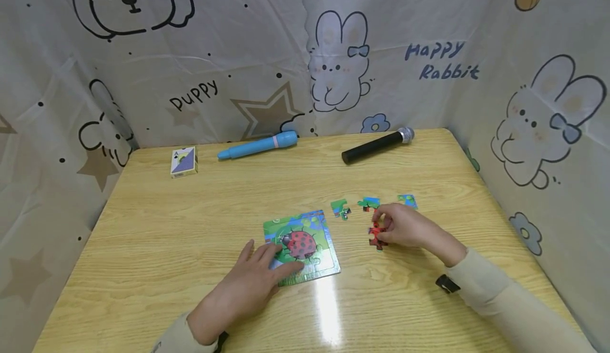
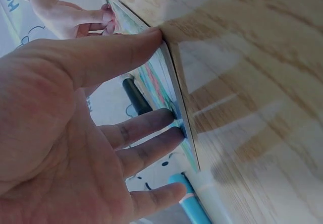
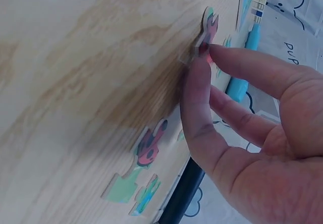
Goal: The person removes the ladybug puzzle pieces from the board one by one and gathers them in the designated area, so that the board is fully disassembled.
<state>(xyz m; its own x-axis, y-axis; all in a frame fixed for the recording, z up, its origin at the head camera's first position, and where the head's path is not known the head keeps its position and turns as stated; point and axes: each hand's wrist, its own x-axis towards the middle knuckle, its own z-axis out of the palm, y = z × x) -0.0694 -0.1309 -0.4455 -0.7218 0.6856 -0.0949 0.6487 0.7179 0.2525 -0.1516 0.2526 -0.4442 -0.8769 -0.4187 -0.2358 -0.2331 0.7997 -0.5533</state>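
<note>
My left hand point(image 1: 250, 276) rests on the near left part of a square jigsaw puzzle point(image 1: 321, 252) with a ladybug picture. Its fingers are spread and nearly straight, with the thumb and two fingertips at the board's edge point(image 2: 176, 90) in the left wrist view. To the right of the board, my right hand point(image 1: 407, 226) pinches a red puzzle piece point(image 3: 211, 30) between thumb and index finger, low over the table. Beyond that hand lie a green piece point(image 1: 339, 206), a blue-and-green piece point(image 1: 370, 202) and a corner-like blue piece point(image 1: 409, 200).
Along the back of the wooden table point(image 1: 190, 226) lie a playing-card box point(image 1: 184, 162), a blue pen-shaped object point(image 1: 257, 145) and a black microphone point(image 1: 376, 146). A printed cloth point(image 1: 267, 51) with cartoon animals stands around the table.
</note>
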